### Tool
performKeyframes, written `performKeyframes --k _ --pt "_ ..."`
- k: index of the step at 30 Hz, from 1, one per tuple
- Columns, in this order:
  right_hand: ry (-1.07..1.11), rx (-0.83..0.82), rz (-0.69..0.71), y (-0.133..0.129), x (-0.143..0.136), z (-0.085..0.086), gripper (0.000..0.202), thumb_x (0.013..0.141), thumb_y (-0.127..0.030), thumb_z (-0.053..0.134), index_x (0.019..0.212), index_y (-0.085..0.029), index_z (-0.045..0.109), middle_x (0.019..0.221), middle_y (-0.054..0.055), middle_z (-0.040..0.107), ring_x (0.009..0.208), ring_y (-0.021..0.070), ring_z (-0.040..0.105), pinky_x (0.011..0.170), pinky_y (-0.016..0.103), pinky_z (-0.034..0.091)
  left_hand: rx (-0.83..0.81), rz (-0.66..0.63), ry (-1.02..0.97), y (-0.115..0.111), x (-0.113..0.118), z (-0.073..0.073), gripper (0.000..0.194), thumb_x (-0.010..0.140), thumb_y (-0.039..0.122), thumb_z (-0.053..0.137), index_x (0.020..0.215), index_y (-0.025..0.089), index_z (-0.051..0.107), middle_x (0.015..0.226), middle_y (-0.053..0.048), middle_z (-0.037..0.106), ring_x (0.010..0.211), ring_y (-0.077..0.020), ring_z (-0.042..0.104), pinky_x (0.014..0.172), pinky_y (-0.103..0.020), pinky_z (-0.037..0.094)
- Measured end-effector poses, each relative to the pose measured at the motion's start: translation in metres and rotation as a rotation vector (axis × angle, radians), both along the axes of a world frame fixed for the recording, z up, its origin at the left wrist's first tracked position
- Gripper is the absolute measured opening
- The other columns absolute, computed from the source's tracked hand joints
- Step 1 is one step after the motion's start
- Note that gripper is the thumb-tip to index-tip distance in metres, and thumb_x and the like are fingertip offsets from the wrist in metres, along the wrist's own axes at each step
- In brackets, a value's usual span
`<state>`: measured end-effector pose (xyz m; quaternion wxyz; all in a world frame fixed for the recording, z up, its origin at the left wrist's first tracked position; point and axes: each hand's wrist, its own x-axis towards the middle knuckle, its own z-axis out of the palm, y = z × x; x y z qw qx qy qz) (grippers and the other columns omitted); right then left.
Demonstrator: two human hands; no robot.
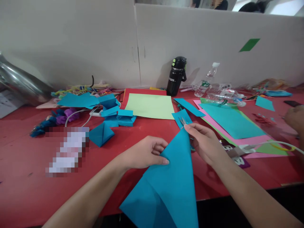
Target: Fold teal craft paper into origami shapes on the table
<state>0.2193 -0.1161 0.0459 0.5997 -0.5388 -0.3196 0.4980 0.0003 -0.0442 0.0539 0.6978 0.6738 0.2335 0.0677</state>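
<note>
A large sheet of blue paper point(175, 171), folded to a narrow point at its far end, is held up in front of me over the table's near edge. My left hand point(148, 152) pinches its left edge, thumb on the near face. At the pointed tip, my right hand point(201, 139) is closed on the paper with thumb and fingers. Scissors point(182, 121) show just beyond that tip, blades over a small blue piece of paper point(177, 116); the paper and my right hand hide most of them.
Folded blue paper pieces point(102, 134) lie on the red table point(133, 134) to the left. A pale green sheet point(149, 106), a black bottle point(175, 77) and plastic bottles point(206, 80) are farther back. Coloured sheets point(230, 120) are stacked at right, near another person's hand point(294, 118).
</note>
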Motion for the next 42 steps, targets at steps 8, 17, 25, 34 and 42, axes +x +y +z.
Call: performKeyframes --k 8,17,25,34,42 --pt "0.013 -0.007 -0.032 0.0029 0.0015 0.0018 0.028 0.071 -0.045 0.086 0.072 -0.022 0.069 0.064 -0.003 0.057 0.056 0.0110 0.050 0.047 0.025 0.040 0.028 0.043 0.022 0.0021 0.0002 -0.0006 0.037 0.072 0.025 0.084 0.105 0.017 0.069 0.100 -0.006 0.075 0.093 -0.0197 0.070 0.080 -0.030 0.052" --pt "0.010 -0.008 -0.039 0.0032 0.0021 0.0005 0.028 0.070 -0.044 0.087 0.071 -0.022 0.069 0.062 -0.003 0.058 0.055 0.0107 0.051 0.047 0.025 0.041 0.014 0.024 0.016 0.0023 -0.0001 -0.0017 0.035 0.073 0.025 0.083 0.105 0.019 0.070 0.105 -0.006 0.076 0.097 -0.0212 0.070 0.083 -0.032 0.052" --pt "-0.008 -0.013 -0.026 0.0039 0.0013 0.0013 0.027 0.073 -0.043 0.086 0.071 -0.021 0.069 0.061 -0.004 0.055 0.052 0.0095 0.049 0.045 0.025 0.038 -0.010 -0.005 0.007 0.0024 -0.0007 -0.0016 0.031 0.076 0.023 0.081 0.105 0.018 0.071 0.105 -0.005 0.076 0.096 -0.0197 0.070 0.082 -0.030 0.052" --pt "-0.015 0.004 -0.011 0.0042 0.0028 -0.0007 0.027 0.075 -0.042 0.084 0.071 -0.021 0.068 0.058 -0.005 0.053 0.048 0.0087 0.047 0.044 0.025 0.035 -0.013 -0.018 0.001 0.0033 -0.0005 -0.0022 0.033 0.076 0.024 0.081 0.107 0.018 0.071 0.108 -0.007 0.076 0.100 -0.0217 0.070 0.085 -0.032 0.052" --pt "-0.016 0.011 0.000 0.0052 0.0031 -0.0039 0.028 0.075 -0.043 0.084 0.072 -0.020 0.067 0.059 -0.005 0.054 0.053 0.0090 0.049 0.046 0.024 0.036 0.009 -0.011 0.045 0.0028 -0.0001 -0.0008 0.033 0.075 0.025 0.081 0.104 0.015 0.069 0.106 -0.008 0.075 0.102 -0.0244 0.070 0.088 -0.035 0.052"
